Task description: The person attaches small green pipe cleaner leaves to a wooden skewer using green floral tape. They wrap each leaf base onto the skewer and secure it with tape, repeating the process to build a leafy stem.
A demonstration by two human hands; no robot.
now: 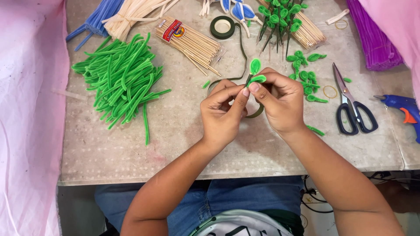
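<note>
Both hands meet mid-surface, fingertips pinched on one small stem with green leaf loops (254,72). Left hand (223,111) grips it low, thumb and forefinger closed; right hand (280,102) clamps it just below the loops. Dark green tape strip (242,52) runs from the hands up to the tape roll (222,27) beyond them. Loose green pipe cleaners (122,76) well left of the left hand. Scissors (350,102) just right of the right hand, glue gun (404,107) farther right. Surface (183,140) is speckled grey.
</note>
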